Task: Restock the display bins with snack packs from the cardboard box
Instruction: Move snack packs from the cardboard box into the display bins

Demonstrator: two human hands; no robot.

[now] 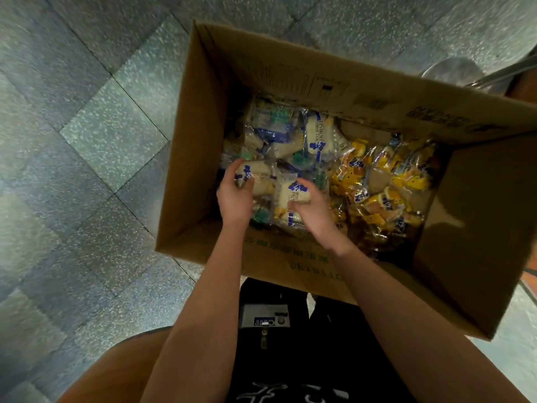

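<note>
**A:** What takes up most of the view?

**B:** A speckled tiled floor [87, 141], and in front of it an open cardboard box [203, 141]. The box's far right corner is cut off by the picture's edge. I cannot tell what the box stands on. The print on its walls is upside down and too blurred to read.

**A:** Where are the snack packs?

**B:** All inside the box, lying loose. The blue-and-white packs [316, 135] are heaped in the left half and the yellow packs [377, 181] in the right half. They overlap, and the clear wrap glares, so I cannot count them. The near wall hides the closest ones.

**A:** And the hands?

**B:** Both are down in the box, over the blue-and-white heap. The left hand [234, 199] has its fingers and thumb curled round one white pack [258, 181]. The right hand [313, 212], just beside it, grips a second white pack [293, 196] between thumb and fingers. Its fingertips are hidden under the wrapper.

**A:** Anything smaller?

**B:** A rounded grey metal thing [453, 71] sits behind the box's far wall. It is mostly hidden, and I cannot tell what it is. A small grey device [264, 315] hangs at the person's waist against black clothing, and its label is unreadable.
</note>
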